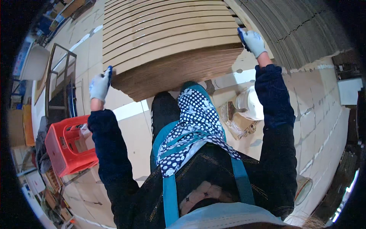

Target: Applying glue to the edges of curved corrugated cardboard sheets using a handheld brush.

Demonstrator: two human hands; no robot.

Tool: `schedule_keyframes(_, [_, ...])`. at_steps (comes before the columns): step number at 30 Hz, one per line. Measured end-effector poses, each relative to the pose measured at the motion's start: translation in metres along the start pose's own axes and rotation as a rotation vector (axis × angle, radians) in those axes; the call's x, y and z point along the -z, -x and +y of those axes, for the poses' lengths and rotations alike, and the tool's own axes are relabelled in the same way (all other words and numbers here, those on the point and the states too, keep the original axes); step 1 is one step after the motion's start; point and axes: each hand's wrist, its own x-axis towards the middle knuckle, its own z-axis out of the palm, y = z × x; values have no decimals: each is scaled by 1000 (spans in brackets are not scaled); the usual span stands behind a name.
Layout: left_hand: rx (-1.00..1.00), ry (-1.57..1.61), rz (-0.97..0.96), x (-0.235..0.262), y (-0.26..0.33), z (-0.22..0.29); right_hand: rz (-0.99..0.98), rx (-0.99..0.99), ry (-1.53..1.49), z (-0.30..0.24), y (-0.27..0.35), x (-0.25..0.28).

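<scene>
A tall stack of brown cardboard sheets (pixel 179 72) stands in front of my knees, its top layers fanned back in even steps. My left hand (pixel 100 86), in a white glove with blue fingertips, is closed at the near left corner of the nearest cardboard sheet (pixel 171 47). In a matching glove, my right hand (pixel 252 42) grips that sheet's right edge, farther from me. Both arms are stretched wide. The undersides of the fingers are hidden, so how many sheets they pinch cannot be seen.
A red plastic stool (pixel 61 147) is at my left, near a dark metal frame (pixel 47 84). Grey stacked sheets (pixel 293 30) rise at the far right. On the tiled floor by my right knee are a white bucket (pixel 249 103) and a flattened carton piece (pixel 244 131).
</scene>
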Motion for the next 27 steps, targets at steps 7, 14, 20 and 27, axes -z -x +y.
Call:
schedule_keyframes(7, [-223, 909, -4, -30, 1, -22, 396, -461, -1496, -22, -4, -35])
schedule_keyframes(14, [-104, 715, 280, -70, -33, -34, 224, -489, -198, -26, -5, -70])
schedule_keyframes(20, [-70, 21, 394, -66, -36, -18, 35, -473, -36, -37, -16, -57])
schedule_keyframes(27, [-61, -117, 455, -74, -37, -19, 6, -531, -10, -29, -17, -71])
